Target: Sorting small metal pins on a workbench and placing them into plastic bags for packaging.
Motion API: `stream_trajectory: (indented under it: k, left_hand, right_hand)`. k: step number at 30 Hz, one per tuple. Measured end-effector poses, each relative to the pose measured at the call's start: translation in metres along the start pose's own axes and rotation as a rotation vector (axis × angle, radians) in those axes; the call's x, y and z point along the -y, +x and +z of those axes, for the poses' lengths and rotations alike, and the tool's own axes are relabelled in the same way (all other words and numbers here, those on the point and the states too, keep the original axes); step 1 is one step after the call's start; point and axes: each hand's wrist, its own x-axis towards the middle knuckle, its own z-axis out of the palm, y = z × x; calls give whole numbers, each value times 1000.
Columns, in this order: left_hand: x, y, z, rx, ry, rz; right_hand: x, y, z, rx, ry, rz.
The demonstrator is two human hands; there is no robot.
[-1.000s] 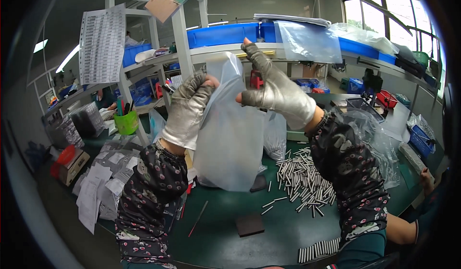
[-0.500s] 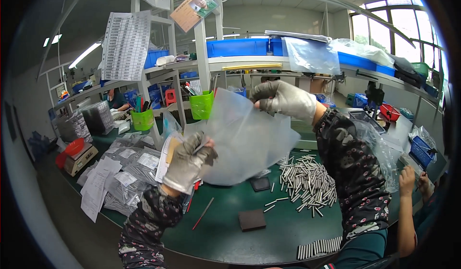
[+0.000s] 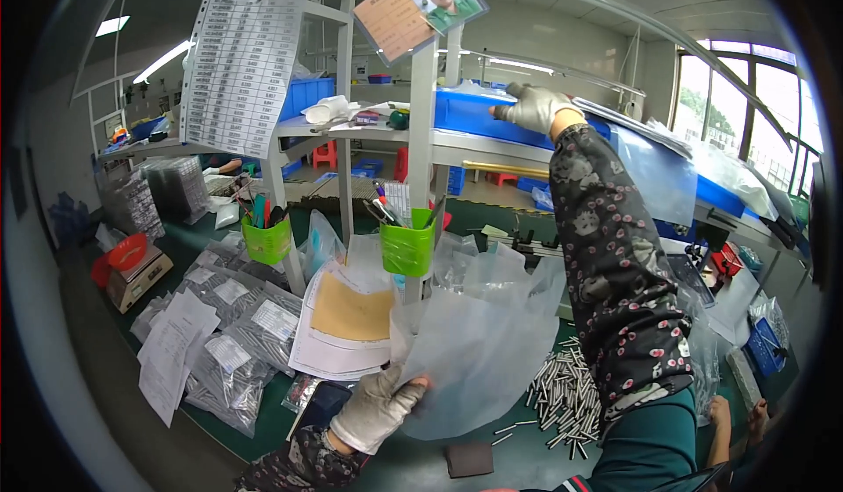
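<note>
My left hand [image 3: 378, 410], in a pale work glove with bare fingertips, pinches the lower left edge of a translucent plastic bag [image 3: 479, 351]. The bag hangs over the green table, in front of the pen holder. My right hand [image 3: 534, 110], gloved too, is raised at the blue bin [image 3: 470, 114] on the shelf. Its fingers are apart and point left at the bin's rim, with nothing visible in them. Under my right forearm lies a heap of short metal pins [image 3: 566, 395]. A dark brown block [image 3: 469, 459] lies near the table's front edge.
Filled clear bags [image 3: 233, 356] with labels and papers [image 3: 176, 351] cover the table's left side. Green pen holders [image 3: 407, 248] stand by the shelf posts [image 3: 421, 141]. A scale with a red bowl [image 3: 128, 252] is far left. Another person's hands [image 3: 720, 417] show at right.
My right hand has let go of the plastic bag and risen to the blue bin on the shelf. My left hand has lowered with the bag. The view has shifted.
</note>
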Motion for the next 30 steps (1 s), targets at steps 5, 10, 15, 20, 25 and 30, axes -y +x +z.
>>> stream_trajectory:
  k: [5, 10, 15, 20, 25, 30]
  left_hand:
    - [18, -7, -10, -19, 202, 119]
    - [27, -13, -15, 47, 198, -133]
    - [34, -10, -15, 58, 165, -46]
    - [46, -12, -12, 1, 260, 58]
    - [51, -20, -14, 83, 195, -146]
    - [55, -30, -17, 72, 203, -104]
  right_hand:
    - [-12, 45, 13, 192, 163, 142]
    - [3, 21, 12, -68, -139, -64]
    - [-6, 17, 8, -22, 108, -68]
    - [-10, 54, 16, 96, 139, 115]
    - [-34, 92, 14, 255, -113, 125]
    - [-32, 105, 18, 160, -268, 99]
